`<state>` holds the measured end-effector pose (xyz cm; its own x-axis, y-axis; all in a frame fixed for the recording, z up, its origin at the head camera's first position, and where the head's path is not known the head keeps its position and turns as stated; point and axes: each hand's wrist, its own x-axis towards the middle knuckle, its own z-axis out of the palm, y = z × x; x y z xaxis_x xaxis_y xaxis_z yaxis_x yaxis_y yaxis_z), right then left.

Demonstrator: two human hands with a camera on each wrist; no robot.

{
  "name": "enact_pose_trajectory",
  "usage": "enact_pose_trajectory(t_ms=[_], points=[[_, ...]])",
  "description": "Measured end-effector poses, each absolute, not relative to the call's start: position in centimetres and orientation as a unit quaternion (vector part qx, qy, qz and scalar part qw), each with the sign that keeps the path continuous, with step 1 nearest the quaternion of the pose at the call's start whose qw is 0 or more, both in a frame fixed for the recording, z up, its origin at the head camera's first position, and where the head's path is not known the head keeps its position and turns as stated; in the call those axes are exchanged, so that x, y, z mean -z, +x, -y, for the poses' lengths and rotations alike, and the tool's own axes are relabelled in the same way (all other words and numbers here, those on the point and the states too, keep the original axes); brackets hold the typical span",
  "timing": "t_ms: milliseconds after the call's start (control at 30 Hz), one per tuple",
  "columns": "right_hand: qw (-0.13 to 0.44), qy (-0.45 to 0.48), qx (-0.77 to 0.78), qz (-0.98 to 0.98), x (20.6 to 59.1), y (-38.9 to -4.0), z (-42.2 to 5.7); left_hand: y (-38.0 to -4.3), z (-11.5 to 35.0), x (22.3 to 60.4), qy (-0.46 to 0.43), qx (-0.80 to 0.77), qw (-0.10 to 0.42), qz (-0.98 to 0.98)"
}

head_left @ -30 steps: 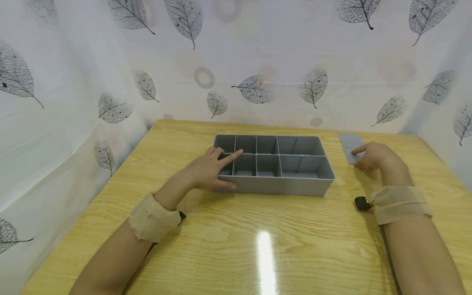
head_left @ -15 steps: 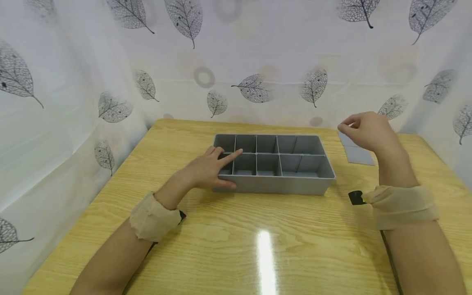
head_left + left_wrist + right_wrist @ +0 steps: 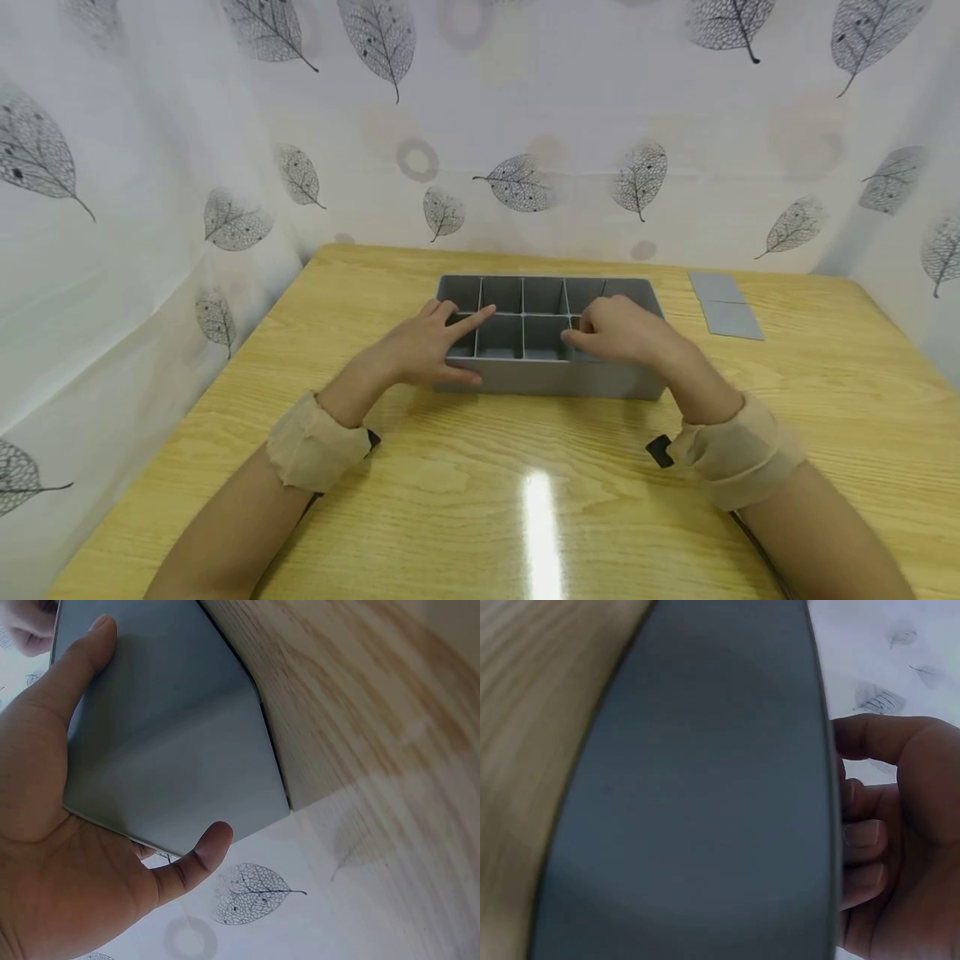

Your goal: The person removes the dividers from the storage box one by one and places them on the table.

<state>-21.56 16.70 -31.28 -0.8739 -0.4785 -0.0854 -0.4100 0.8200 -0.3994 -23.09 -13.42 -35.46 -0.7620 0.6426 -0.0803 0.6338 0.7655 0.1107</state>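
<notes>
A grey compartment box [image 3: 547, 377] with thin dividers stands on the table. My left hand [image 3: 427, 346] grips its left end. The thumb lies on the front wall, and the index finger reaches over the compartments. In the left wrist view the little finger bends against the end wall. My right hand [image 3: 626, 332] is over the right part of the box, thumb and index fingertips right at a divider in the front row. In the right wrist view its other fingers [image 3: 864, 834] are curled behind the box rim, and the box wall hides the index tip. I cannot tell whether it pinches the divider.
Two flat grey panels [image 3: 731, 319] lie end to end on the table, right of the box. The wooden table [image 3: 450, 500] runs back to a white curtain [image 3: 525, 108] with leaf prints. A black wrist camera [image 3: 660, 451] hangs below the right wrist.
My right hand has left the panels, passing above them, and moved left to the box. The left hand stays on the box, and the panels lie on the table, now fully visible.
</notes>
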Motion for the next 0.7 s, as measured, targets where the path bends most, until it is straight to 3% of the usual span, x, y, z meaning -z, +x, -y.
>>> enact_pose_trajectory(t_ms=[200,700], points=[[0.108,-0.243,0.205,-0.942,32.9,-21.9,-16.0,-23.2,13.3,35.6,0.341,-0.037,0.051,-0.938],[0.053,-0.219,0.243,-0.943,32.2,-21.6,-16.3,-23.1,13.3,35.5,0.341,-0.041,0.051,-0.938]])
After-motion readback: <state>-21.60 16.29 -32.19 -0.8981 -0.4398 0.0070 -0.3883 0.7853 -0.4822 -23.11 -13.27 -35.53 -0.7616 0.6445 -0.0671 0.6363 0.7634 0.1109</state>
